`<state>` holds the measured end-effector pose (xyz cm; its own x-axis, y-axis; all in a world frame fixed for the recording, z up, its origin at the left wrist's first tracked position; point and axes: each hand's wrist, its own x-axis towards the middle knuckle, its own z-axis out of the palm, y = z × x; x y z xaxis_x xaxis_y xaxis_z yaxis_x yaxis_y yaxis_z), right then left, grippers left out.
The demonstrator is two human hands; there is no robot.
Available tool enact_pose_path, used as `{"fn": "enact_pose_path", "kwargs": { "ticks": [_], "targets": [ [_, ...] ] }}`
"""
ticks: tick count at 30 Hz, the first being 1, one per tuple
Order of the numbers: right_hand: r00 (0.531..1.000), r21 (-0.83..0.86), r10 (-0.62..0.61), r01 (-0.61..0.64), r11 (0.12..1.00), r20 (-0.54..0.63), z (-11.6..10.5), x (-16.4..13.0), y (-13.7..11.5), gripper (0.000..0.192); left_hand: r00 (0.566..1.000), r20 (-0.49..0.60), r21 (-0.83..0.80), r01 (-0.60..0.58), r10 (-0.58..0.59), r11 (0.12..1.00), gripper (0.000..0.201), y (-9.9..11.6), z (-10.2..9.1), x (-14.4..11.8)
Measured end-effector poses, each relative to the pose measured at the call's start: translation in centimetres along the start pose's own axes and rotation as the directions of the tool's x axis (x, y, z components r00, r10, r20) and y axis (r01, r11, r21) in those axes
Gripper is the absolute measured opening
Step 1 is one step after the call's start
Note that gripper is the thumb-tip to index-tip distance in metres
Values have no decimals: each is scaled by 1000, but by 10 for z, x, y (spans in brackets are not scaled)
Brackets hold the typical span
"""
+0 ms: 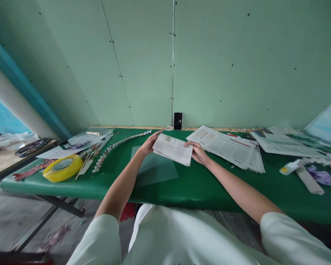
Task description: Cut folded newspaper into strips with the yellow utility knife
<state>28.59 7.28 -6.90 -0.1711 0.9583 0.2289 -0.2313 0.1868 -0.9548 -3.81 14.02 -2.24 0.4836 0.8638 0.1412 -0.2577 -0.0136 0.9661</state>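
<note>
A folded newspaper (172, 149) is held up over the green table, slightly tilted, with its layered edges toward me. My right hand (199, 151) pinches its right end, thumb on top and the other fingers underneath. At the left end, my left hand (151, 143) has its fingers stretched along the far corner; its thumb and the underside of its grip are hidden. Below the newspaper, a translucent sheet (157, 173) lies flat on the table. To the right of my right hand rests a stack of newspaper sheets (226, 147).
A phone (178, 121) leans against the wall. On the left lie a yellow tape roll (63, 168), thin sticks (86, 162) and a folded paper chain (118, 144). On the right are a glue bottle (289, 167), a paper strip (310, 180) and crumpled purple material (320, 175).
</note>
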Motion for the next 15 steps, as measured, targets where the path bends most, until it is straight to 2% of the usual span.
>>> {"fn": "enact_pose_path", "kwargs": {
  "ticks": [4, 8, 11, 15],
  "targets": [
    [989, 41, -94, 99, 994, -111, 1, 6, 6, 15, 997, -81, -106, 0, -9, 994, 68, -1, 10, 5],
    [979, 8, -120, 123, 992, -168, 4, 8, 11, 20, 998, -48, -177, -43, 35, 983, 84, -9, 33, 6],
    [981, -51, -125, 118, 992, -147, 7, 6, 13, 23, 999, -10, -180, -32, 31, 983, 80, -22, 53, 3],
    [988, -106, -129, 120, 987, -81, 12, 2, 14, 23, 985, -152, -166, -105, 79, 981, 69, -37, 63, 2]
  ]
}}
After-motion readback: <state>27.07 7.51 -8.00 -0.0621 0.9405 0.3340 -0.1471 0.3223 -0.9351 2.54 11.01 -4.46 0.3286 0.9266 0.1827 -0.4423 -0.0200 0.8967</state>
